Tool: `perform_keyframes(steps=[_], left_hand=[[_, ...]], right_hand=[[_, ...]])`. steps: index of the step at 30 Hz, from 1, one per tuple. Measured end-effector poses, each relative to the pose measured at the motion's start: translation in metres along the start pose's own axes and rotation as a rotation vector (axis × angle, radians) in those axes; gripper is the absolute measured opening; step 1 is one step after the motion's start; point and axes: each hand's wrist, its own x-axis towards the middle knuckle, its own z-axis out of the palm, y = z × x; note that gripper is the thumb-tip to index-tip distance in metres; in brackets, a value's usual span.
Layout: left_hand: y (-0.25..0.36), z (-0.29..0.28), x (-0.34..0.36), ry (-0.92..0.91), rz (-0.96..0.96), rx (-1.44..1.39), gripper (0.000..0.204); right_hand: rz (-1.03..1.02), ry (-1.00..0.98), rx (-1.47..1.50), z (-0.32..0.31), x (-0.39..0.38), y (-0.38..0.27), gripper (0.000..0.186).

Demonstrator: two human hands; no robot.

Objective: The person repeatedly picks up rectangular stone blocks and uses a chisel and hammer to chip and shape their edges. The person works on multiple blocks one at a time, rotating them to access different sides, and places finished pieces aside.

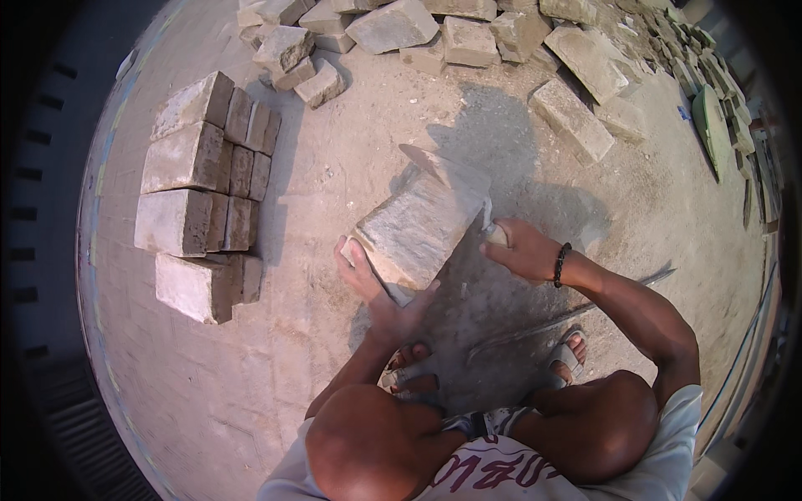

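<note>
A pale, rough stone block (pixel 422 224) stands tilted on the sandy ground in front of my knees. My left hand (pixel 372 288) grips its near lower corner, fingers spread along the edge. My right hand (pixel 520 248), with a dark bead bracelet at the wrist, is closed on a small pale tool handle (pixel 496 235) held against the block's right edge. What the tool is cannot be told. My sandalled feet (pixel 568 355) rest just behind the block.
A neat stack of cut stone blocks (pixel 205 196) stands at the left. Several loose rough blocks (pixel 468 37) lie scattered along the far side. A thin metal rod (pixel 576 313) lies on the ground by my right foot.
</note>
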Motion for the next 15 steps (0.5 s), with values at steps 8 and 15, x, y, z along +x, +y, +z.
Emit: perform_keyframes(steps=[8, 15], left_hand=[[0.0, -0.006, 0.001, 0.008, 0.018, -0.044, 0.127], [-0.001, -0.016, -0.001, 0.0, -0.003, 0.06, 0.127]], right_hand=[[-0.035, -0.039, 0.023, 0.004, 0.009, 0.0, 0.049], [0.055, -0.045, 0.048, -0.009, 0.019, -0.044, 0.045]])
